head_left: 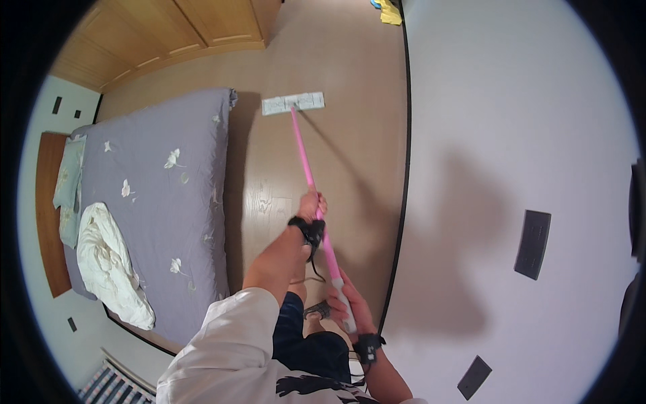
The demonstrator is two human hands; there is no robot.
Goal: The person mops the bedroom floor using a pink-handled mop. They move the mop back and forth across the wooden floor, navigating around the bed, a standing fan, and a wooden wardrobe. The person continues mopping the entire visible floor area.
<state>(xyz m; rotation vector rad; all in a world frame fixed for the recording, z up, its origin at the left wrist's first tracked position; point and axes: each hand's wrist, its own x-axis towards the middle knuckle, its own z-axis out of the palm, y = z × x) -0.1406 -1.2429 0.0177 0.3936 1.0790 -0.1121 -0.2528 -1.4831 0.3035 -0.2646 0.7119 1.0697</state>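
- Mop (300, 135), one: white flat head (279, 106) on floor (356, 81), twelve o'clock from the hands.
- Hands, two: left hand (311, 204), fingers wrapped round the pink pole (331, 256); right hand (358, 306), fingers curled round the white grip (348, 325).
- Bed (161, 215), one, nine o'clock; wooden cabinet (151, 34), eleven.
- Yellow item (390, 13), one o'clock, unidentifiable.
- Edges: bedside at nine, dark skirting (408, 128) and wall (471, 101) at three; floor strip between, widening toward twelve.

I see left arm (268, 266) stretched forward, left hand (311, 204) curled closed; right hand (359, 308) (lower in my view) also curled, right forearm (388, 378) angled inward.
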